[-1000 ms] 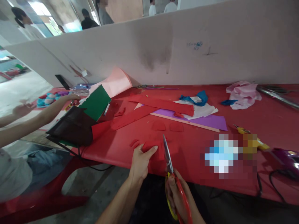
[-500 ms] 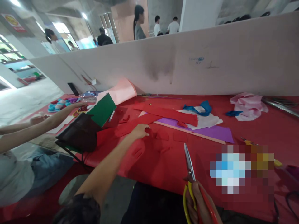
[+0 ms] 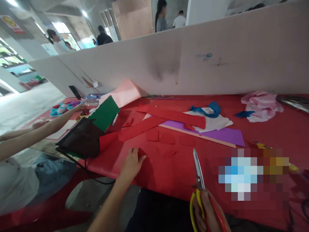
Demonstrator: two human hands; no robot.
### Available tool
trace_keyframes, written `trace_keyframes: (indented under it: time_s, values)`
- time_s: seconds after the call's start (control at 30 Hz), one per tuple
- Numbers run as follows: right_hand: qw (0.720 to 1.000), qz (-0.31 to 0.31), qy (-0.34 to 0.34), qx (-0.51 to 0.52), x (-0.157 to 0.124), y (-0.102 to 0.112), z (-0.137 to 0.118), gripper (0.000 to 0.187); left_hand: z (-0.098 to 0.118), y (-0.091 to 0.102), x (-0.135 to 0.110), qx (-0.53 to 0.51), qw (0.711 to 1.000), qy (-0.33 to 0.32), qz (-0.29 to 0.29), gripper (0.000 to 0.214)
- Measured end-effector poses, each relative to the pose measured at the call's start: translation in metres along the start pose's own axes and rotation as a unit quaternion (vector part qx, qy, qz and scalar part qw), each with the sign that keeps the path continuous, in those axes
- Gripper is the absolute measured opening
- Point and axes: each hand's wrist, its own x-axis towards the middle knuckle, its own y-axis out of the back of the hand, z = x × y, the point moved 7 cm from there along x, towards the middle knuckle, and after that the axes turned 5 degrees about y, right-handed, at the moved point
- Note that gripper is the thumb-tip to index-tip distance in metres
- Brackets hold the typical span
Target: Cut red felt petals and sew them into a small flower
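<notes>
My right hand (image 3: 205, 207) grips scissors (image 3: 199, 178) by the yellow and red handles, the blades together and pointing up and away over the table. My left hand (image 3: 132, 163) is low at the red tabletop's near side, thumb spread from its bent fingers; what lies beneath the palm is hidden. Beyond it lie three small red cut pieces in a row: one (image 3: 152, 135), a second (image 3: 167, 139) and a third (image 3: 187, 140). A thin red scrap (image 3: 171, 154) lies nearer me. Long red fabric strips (image 3: 145, 128) cross behind them.
Purple sheet (image 3: 229, 136), white cloth (image 3: 217, 123) and blue scrap (image 3: 213, 109) lie farther back. A green board (image 3: 106, 112) and dark bag (image 3: 82, 138) stand left, beside a co-worker's arm (image 3: 48, 129). Pink cloth (image 3: 262, 106) and yellow-handled tool (image 3: 263, 146) are right. A pale partition (image 3: 145, 67) closes the back.
My left hand has drawn back toward me and left from the row, leaving the leftmost red piece in plain view. A red scrap seen near there is now out of sight. The scissors barely moved.
</notes>
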Motion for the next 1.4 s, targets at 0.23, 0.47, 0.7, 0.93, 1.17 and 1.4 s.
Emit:
trace_keyframes:
  time_s: [0.23,0.47,0.7,0.93,1.17,1.4]
  values:
    - [1.000,-0.020,0.010,-0.021,0.001,-0.008,0.002,0.050,0.089,-0.035,-0.013,-0.079,0.993,-0.082,-0.010,0.050]
    - [0.998,-0.033,0.058,0.005,0.003,0.004,-0.009,0.048,0.122,-0.046,-0.016,-0.123,0.982,-0.134,-0.043,0.022]
    - [0.985,-0.055,0.156,0.044,0.031,-0.019,-0.044,0.036,0.034,-0.029,0.032,-0.151,0.988,0.025,0.034,0.033]
    - [0.953,-0.086,0.263,-0.126,0.071,-0.065,-0.082,0.042,0.040,-0.028,0.040,-0.129,0.991,0.004,0.030,0.021]
    - [0.651,-0.041,0.371,-0.661,0.145,-0.161,-0.149,0.032,0.042,-0.032,0.035,-0.095,0.995,-0.003,0.007,0.023]
    - [0.616,-0.035,0.334,-0.713,0.178,-0.202,-0.129,0.049,0.045,-0.031,0.038,-0.070,0.997,-0.037,0.019,0.025]
